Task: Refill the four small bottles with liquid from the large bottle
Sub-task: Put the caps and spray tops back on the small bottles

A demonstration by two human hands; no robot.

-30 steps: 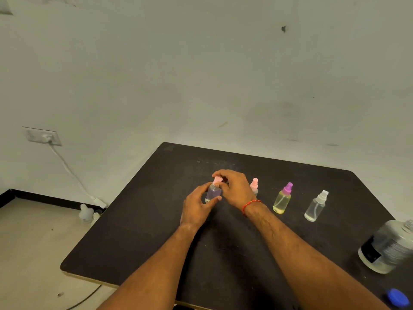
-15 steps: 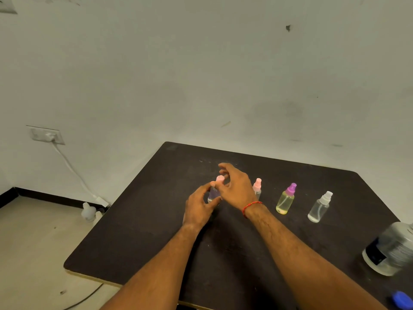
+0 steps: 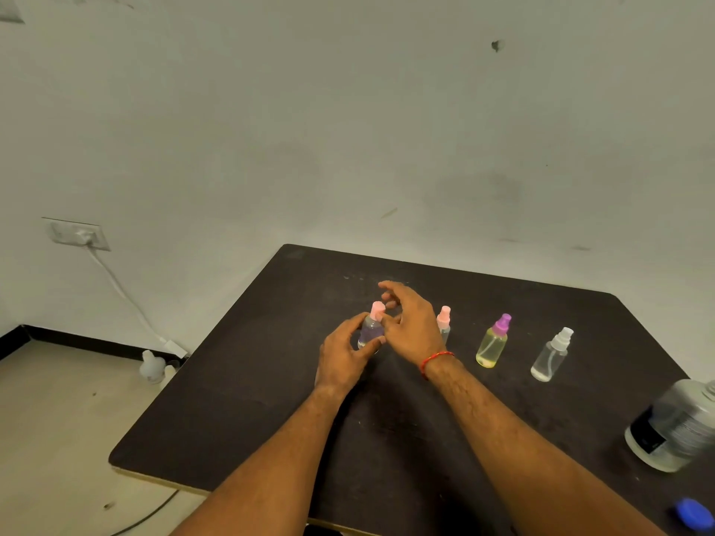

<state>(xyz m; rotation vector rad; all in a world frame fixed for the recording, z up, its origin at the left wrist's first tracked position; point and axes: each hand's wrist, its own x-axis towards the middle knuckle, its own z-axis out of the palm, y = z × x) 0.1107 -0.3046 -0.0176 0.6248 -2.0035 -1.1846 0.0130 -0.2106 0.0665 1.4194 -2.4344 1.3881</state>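
Large bottle (image 3: 673,427) stands at the near right edge of the bench (image 3: 240,419), upright and partly cut off by the frame. A blue cap (image 3: 692,514) lies loose on the bench just nearer than it. I judge that the cap belongs to this bottle, so the source looks opened and ready for pouring.

Further in, both forearms reach to the left end of a row of four small bottles. The left hand (image 3: 344,353) curls its fingers and thumb round the body of the purple-tinted bottle (image 3: 371,330), which stands on the bench with its pink spray cap on. The right hand (image 3: 410,326) has its fingers spread and relaxed just beside that cap. The thumb is close to the neck, but whether it touches I cannot tell.

Right of the hands, well apart from each other, stand the second pink-capped bottle (image 3: 444,321), partly hidden behind the right hand, the yellow bottle (image 3: 492,344) with a purple cap, and the clear bottle (image 3: 551,355) with a white cap. All three are capped and untouched.

As for progress, nothing is being poured and every small bottle wears its top. The clear one looks nearly empty. The cap in hand may be coming off or going on; the view does not settle it. At least the other three bottles seem left to do.

Beyond the bench is only a bare wall.
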